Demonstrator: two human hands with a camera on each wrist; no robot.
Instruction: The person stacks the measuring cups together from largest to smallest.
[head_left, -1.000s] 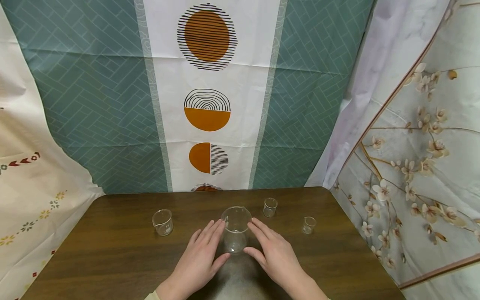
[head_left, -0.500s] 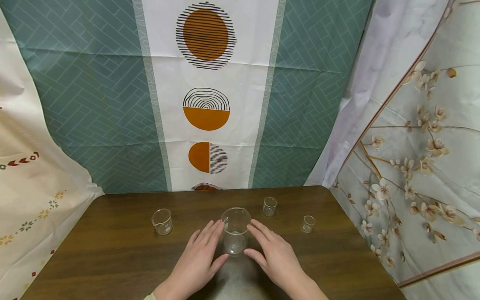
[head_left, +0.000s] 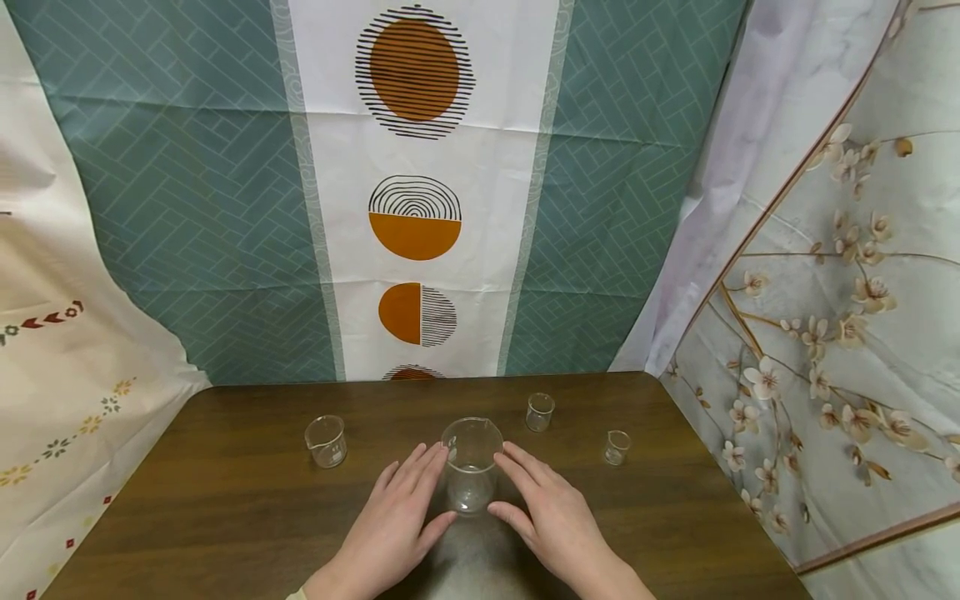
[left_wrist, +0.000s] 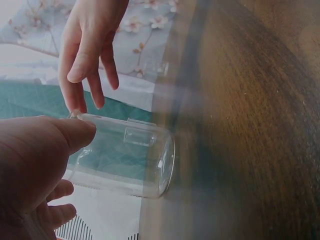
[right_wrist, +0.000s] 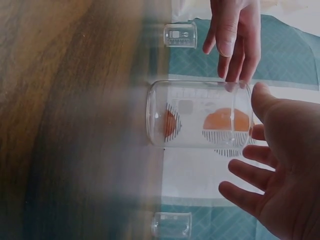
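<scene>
A large clear glass beaker [head_left: 471,479] stands upright on the brown table, between the two hands. My left hand [head_left: 393,521] is at its left side, fingers extended with the tips at the upper wall. On the other side, my right hand [head_left: 557,521] mirrors it, fingertips near the rim and thumb lower. Both wrist views show the beaker [left_wrist: 125,160] [right_wrist: 200,115] with relaxed fingers beside its upper part; neither hand wraps round it. Whether every fingertip touches the glass I cannot tell.
A medium beaker [head_left: 326,443] stands at the left of the table [head_left: 225,508]. Two smaller ones, a beaker [head_left: 540,412] behind right and the smallest beaker [head_left: 617,448] farther right, stand apart. Patterned cloths [head_left: 585,208] hang behind and beside the table.
In the head view the large beaker sits very slightly lower, nearer me, than a second ago. Both hands keep nearly the same pose at its sides.
</scene>
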